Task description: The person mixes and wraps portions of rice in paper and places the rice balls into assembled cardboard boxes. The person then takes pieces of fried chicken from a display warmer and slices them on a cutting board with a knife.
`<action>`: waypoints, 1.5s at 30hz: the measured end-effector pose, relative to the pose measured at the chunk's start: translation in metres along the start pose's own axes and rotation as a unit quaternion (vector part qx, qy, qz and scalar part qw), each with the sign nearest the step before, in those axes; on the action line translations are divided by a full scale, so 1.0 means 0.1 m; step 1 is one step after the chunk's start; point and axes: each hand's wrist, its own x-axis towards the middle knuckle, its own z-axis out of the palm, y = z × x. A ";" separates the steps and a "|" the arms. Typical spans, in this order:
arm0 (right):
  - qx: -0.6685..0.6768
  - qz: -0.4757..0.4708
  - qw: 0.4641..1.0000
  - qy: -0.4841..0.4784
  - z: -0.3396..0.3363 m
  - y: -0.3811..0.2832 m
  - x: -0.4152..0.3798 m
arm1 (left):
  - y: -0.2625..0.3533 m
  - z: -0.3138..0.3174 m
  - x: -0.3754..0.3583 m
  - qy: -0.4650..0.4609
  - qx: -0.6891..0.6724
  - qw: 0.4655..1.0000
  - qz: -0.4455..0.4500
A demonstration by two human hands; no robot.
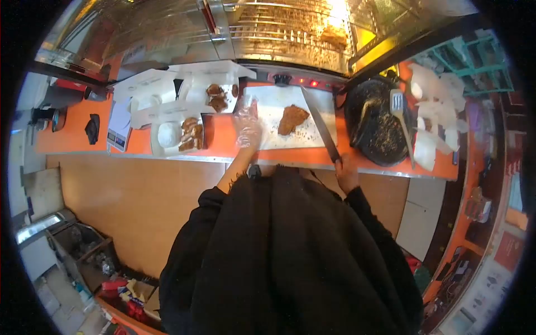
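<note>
Table [223,146]: orange, smooth and glossy, a long strip with a pale metal front edge.
Cutting board [312,134]: white, flat, rectangular, strewn with brown crumbs, set mid-table and reaching from near the front edge to the back edge.
Fried piece [292,119]: brown, crusty, roughly triangular, lay on the middle of the cutting board.
Knife [321,124]: long, narrow, dark blade, slanted across the board's right half, tip toward the back edge, handle at the front edge.
Right hand [346,173]: bare, at the table's front edge, grip clenched on the knife handle, black sleeve bent at the elbow.
Left hand [247,129]: wrapped in a thin, crinkled clear plastic glove, forearm stretched forward, fingers spread loosely over the board's left edge, grip released, grasping nothing.
Open boxes [177,129]: white cardboard, lids up, left of the board, holding brown fried pieces and a pale round bun.
Pan [373,124]: black, round, crumb-flecked, toward the table's right end.
Spatula [403,120]: metal, slotted, lay across the pan's right rim.
</note>
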 end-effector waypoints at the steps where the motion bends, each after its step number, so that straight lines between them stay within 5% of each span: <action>1: -0.004 -0.001 1.000 -0.022 -0.01 -0.03 0.03 | -0.44 -0.20 0.15 -0.025 -0.100 0.994 0.031; 3: -0.004 -0.005 0.999 -0.040 0.02 -0.05 0.08 | -1.00 -0.39 0.39 -0.049 -0.195 0.978 0.060; 5: -0.061 -0.076 0.994 -0.042 0.09 -0.10 0.10 | -1.30 -0.45 0.50 -0.126 -0.526 0.841 0.014; 6: -0.058 -0.076 0.995 -0.043 0.11 -0.18 0.12 | -1.38 -0.50 0.58 -0.127 -0.524 0.842 0.016; 7: -0.062 -0.080 0.993 -0.062 0.13 -0.27 0.14 | -1.42 -0.56 0.67 -0.268 -0.743 0.595 -0.150; 9: -0.065 -0.082 0.992 -0.078 0.22 -0.35 0.25 | -1.30 -0.63 0.83 -0.366 -0.846 0.256 -0.290; 13: -0.148 -0.172 0.973 -0.033 0.38 -0.49 0.39 | -0.60 -0.61 1.09 -0.224 -0.938 0.205 -0.169; 15: -0.176 -0.134 0.972 -0.084 0.30 -0.64 0.47 | -0.60 -0.56 1.25 -0.185 -0.955 0.189 -0.138; 17: -0.187 -0.134 0.970 -0.078 0.54 -0.48 0.56 | -0.71 -0.41 1.49 -0.036 -0.806 0.570 0.155; 18: -0.196 -0.132 0.969 -0.077 0.66 -0.41 0.56 | -0.75 -0.48 1.42 -0.086 -0.746 0.637 0.174; 21: -0.197 -0.134 0.967 -0.095 0.80 -0.29 0.60 | -0.82 -0.53 1.46 -0.201 -0.692 0.645 0.256; 22: -0.195 -0.126 0.967 -0.106 0.81 -0.24 0.43 | -0.82 -0.50 1.51 -0.251 -0.731 0.577 0.265; 23: -0.196 -0.121 0.967 -0.106 0.69 -0.32 0.50 | -0.88 -0.52 1.59 -0.243 -0.731 0.580 0.265; 25: -0.193 -0.103 0.969 -0.116 0.45 -0.54 0.53 | -1.01 -0.56 1.57 -0.106 -0.753 0.606 0.233; 26: -0.169 -0.093 0.973 -0.129 0.39 -0.64 0.49 | -0.92 -0.52 1.43 0.108 -0.594 0.752 0.265; 27: -0.167 -0.086 0.973 -0.136 0.51 -0.56 0.41 | -0.98 -0.54 1.39 0.322 -0.381 0.846 0.187; 28: -0.184 -0.111 0.968 -0.132 0.71 -0.43 0.35 | -1.07 -0.62 1.30 -0.003 -0.595 0.779 0.199; 29: -0.205 -0.145 0.961 -0.114 0.74 -0.42 0.48 | -1.18 -0.67 1.45 -0.315 -0.717 0.597 0.173; 33: -0.168 -0.109 0.972 -0.123 0.54 -0.51 0.41 | -0.84 -0.51 1.32 -0.102 -0.698 0.662 0.253; 38: -0.153 -0.146 0.973 -0.090 0.81 -0.46 0.33 | -0.96 -0.51 1.18 -0.323 -0.656 0.631 0.261; 42: -0.151 -0.151 0.972 -0.099 0.55 -0.48 0.42 | -1.12 -0.66 1.49 -0.346 -0.666 0.601 0.275; 45: -0.160 -0.097 0.979 -0.076 0.38 -0.47 0.49 | -1.04 -0.81 1.50 -0.252 -0.723 0.608 0.210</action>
